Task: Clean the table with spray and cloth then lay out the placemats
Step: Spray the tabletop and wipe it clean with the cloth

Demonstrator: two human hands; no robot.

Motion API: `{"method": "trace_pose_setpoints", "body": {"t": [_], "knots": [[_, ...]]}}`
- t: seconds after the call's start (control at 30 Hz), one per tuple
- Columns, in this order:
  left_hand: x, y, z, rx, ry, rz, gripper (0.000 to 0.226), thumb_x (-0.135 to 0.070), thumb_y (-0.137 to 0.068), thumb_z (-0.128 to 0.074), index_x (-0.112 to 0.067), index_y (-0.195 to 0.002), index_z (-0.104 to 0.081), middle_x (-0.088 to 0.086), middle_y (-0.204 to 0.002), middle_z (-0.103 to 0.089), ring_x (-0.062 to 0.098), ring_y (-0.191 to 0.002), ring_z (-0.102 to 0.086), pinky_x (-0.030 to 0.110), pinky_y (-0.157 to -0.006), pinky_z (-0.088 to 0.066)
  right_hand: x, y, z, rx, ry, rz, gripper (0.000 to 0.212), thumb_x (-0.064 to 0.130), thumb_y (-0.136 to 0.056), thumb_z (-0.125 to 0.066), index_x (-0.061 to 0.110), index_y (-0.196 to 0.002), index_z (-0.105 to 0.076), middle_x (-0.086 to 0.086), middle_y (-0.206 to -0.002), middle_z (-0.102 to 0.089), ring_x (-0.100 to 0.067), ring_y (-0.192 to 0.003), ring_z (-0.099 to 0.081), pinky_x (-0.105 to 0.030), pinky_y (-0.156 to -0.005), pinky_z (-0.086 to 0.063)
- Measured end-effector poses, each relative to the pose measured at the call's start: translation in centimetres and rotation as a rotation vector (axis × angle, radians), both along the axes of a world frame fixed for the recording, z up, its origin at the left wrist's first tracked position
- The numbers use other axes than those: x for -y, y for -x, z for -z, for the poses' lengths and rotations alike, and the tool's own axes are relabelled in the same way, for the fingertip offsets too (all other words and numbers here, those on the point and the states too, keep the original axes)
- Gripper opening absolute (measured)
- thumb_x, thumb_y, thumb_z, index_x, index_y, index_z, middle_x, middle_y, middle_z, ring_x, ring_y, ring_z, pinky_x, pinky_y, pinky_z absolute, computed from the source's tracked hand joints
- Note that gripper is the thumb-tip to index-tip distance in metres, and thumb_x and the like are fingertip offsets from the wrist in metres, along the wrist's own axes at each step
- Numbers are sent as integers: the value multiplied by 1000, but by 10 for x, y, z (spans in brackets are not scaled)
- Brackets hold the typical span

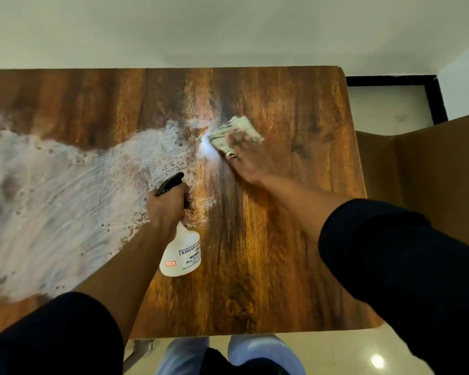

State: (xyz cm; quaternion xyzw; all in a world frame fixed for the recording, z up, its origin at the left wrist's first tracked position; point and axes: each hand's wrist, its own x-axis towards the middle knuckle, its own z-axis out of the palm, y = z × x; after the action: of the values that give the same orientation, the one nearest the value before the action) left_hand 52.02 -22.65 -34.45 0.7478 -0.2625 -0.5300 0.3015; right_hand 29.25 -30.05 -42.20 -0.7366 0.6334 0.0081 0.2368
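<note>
1. The left hand (pixel 171 205) is wrapped round the neck of the bottle (pixel 181 253), fingers curled at the black trigger (pixel 171 183). The nozzle points away from the person, toward the wet patch, so I judge the bottle is kept at the ready for another squirt rather than set down.

2. The bottle's white body hangs below the fist, tilted, over the near middle of the tabletop (pixel 282 239). I cannot tell whether its base touches the wood.

3. The right hand (pixel 244 155) lies flat on the cloth (pixel 236 133), fingers spread and pressing down. A spread palm puts weight over a wide patch of cloth, which suits wiping. The hand is blurred, so finer detail of the fingers is unclear.

4. The cloth sits at the right edge of the foam (pixel 65 190), which covers the left and middle of the tabletop in white streaks. The wood to the right of it looks bare and glossy, so the cloth is working at the boundary between the two.

5. Much foam is left on the left side, so cleaning is roughly midway by my reckoning.

6. No placemats are in view, and that step is not begun.

7. A brown chair (pixel 431 171) stands just beside the tabletop's right edge.
</note>
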Motion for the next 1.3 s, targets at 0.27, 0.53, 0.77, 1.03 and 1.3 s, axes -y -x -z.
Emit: {"method": "trace_pose_setpoints", "body": {"t": [0.27,0.53,0.77,1.03,1.3], "knots": [[-32,-25,-8,-18,-9,-22,21,-7,-96,-68,-25,-86,-75,12,-70,-69,26,-60,-64,33,-53,-47,7,52,-7,-3,-73,482,65,40,-109,-38,20,-166,-14,-6,-174,-10,-30,-160,-9,-50,-129,-10],[-40,-60,-10,17,10,-20,24,-14,-92,-68,-32,-76,-72,11,-69,-72,26,-61,-64,32,-53,-42,-65,-97,-17,-15,-62,56,71,52,-108,-31,24,-166,0,-2,-172,4,-27,-159,6,-47,-126,8],[-71,-96,-4,26,31,-41,16,-18,-93,-70,-26,-81,-77,18,-71,-74,25,-49,-52,32,-51,-42,-166,-160,-1,47,-15,-424,66,49,-104,-22,28,-166,-8,4,-174,1,-21,-160,9,-46,-129,7],[-102,-131,-2,-28,-31,98,25,-17,-98,-69,-10,-75,-75,11,-66,-71,29,-64,-60,29,-45,-38,-160,-95,-10,11,-49,328,67,37,-110,-36,27,-165,1,-3,-174,1,-24,-160,1,-42,-130,-1],[-122,-169,-2,-45,-60,105,23,-14,-96,-68,-17,-74,-74,11,-64,-71,26,-58,-57,30,-49,-39,-147,-139,-24,7,-129,533,68,39,-109,-37,24,-166,-2,-6,-173,-5,-30,-160,-2,-48,-129,-3]]}}
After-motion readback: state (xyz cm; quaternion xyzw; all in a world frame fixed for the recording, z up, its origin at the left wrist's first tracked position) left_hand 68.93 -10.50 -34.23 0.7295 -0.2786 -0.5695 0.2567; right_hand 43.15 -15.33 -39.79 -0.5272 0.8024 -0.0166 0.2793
